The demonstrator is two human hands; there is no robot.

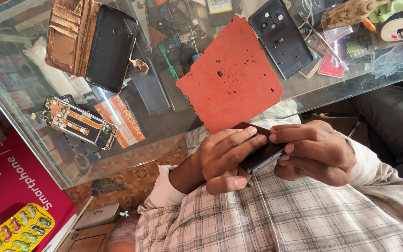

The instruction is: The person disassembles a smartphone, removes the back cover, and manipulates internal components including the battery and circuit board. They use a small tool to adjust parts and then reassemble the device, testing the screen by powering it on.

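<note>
Hands [267, 151] gripping dark phone [257, 156], red mat [232, 77]

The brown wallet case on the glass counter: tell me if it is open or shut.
Open. The brown wallet case has its flap folded back, so the empty black phone shell faces up with its camera cutout showing.

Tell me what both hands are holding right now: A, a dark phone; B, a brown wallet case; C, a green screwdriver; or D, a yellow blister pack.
A: the left hand and right hand grip a dark phone between them, above the checked shirt.
</note>
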